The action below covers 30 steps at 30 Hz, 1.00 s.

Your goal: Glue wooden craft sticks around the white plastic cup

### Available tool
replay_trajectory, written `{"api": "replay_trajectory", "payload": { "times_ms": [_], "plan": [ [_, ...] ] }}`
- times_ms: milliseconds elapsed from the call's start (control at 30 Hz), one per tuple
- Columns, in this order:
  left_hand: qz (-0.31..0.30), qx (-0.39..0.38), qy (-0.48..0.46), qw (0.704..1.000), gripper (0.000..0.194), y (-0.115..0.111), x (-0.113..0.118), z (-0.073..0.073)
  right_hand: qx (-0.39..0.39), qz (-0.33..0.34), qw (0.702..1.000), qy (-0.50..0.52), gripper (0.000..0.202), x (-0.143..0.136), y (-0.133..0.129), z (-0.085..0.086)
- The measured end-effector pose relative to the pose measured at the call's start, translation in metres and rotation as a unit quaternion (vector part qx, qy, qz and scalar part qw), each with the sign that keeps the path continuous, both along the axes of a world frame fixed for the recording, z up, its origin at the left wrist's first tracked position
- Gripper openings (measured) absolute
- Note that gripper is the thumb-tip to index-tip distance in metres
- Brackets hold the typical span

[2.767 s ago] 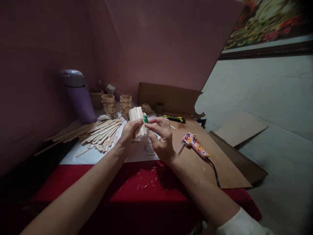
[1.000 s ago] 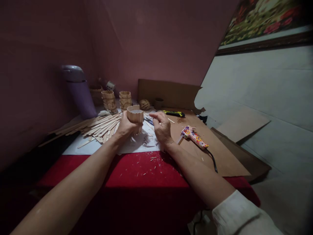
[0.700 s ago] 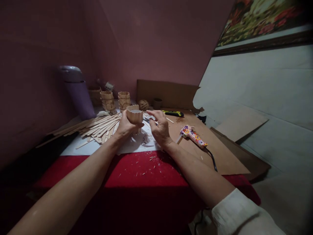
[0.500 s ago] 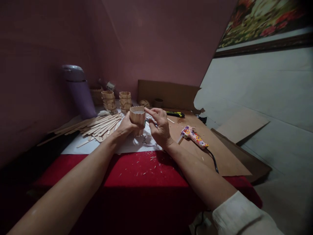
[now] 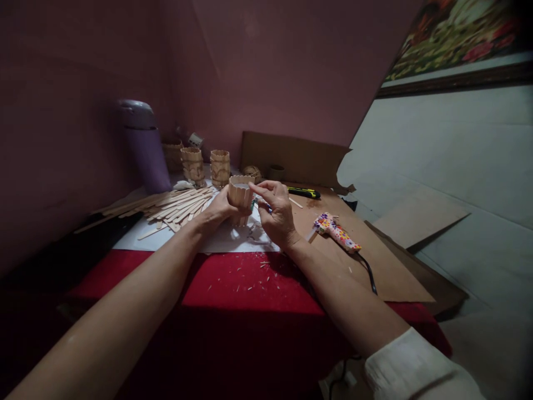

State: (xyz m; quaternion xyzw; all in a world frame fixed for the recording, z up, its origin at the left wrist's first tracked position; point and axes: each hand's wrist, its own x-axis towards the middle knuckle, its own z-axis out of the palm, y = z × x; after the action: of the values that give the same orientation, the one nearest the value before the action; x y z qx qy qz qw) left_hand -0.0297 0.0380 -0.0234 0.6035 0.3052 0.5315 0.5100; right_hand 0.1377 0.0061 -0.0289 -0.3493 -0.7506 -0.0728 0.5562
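Observation:
A round cup (image 5: 240, 195) faced with upright popsicle sticks stands over the white paper, its scalloped rim up and a pale inside showing. My left hand (image 5: 220, 208) is wrapped round its left side. At the right of the rim my right hand (image 5: 278, 215) has its index finger and thumb closed in on the edge; its other fingers are curled and partly hidden. To the left lies a fanned pile of loose popsicle sticks (image 5: 179, 206). Behind stand two finished-looking stick cups, one on the left (image 5: 192, 166) and one nearer the middle (image 5: 220, 168).
A hot glue gun (image 5: 335, 232) with a patterned body lies on the cardboard sheet (image 5: 375, 272) at right. Behind it is a yellow-black utility knife (image 5: 303, 192). Twine (image 5: 251, 171) and a purple bottle (image 5: 145, 150) stand farther back. Wood scraps litter the red cloth (image 5: 233, 294).
The whole view has shifted slightly, so things sit a little farther right. My right fingers have bent and closed in at the cup's rim; the left hand keeps its hold.

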Motion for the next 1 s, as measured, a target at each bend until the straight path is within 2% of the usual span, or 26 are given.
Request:
{"api": "replay_trajectory", "payload": {
  "times_ms": [167,467,667,867,1000],
  "plan": [
    [0.009,-0.006,-0.008,1.0,0.058,-0.0016,-0.0002,-0.0002,-0.018,0.005,1.0,0.015,0.062,-0.0008,0.0017,-0.0019],
    [-0.007,0.016,-0.002,1.0,0.057,0.0018,-0.0013,-0.0027,-0.026,0.013,0.999,0.039,0.061,-0.0019,0.0036,-0.0044],
    [0.015,0.001,-0.007,1.0,0.057,0.0008,-0.0002,-0.0026,-0.016,0.021,0.999,0.039,0.059,-0.0019,0.0048,-0.0051],
    [-0.007,0.007,-0.008,1.0,0.056,0.001,-0.0001,-0.0026,-0.018,0.022,0.999,0.04,0.061,-0.0013,0.0056,-0.0057],
    [0.001,0.003,0.007,1.0,0.055,-0.0008,-0.0005,-0.0009,-0.002,0.025,0.999,0.038,0.063,0.0006,0.0057,-0.0053]
  ]
}}
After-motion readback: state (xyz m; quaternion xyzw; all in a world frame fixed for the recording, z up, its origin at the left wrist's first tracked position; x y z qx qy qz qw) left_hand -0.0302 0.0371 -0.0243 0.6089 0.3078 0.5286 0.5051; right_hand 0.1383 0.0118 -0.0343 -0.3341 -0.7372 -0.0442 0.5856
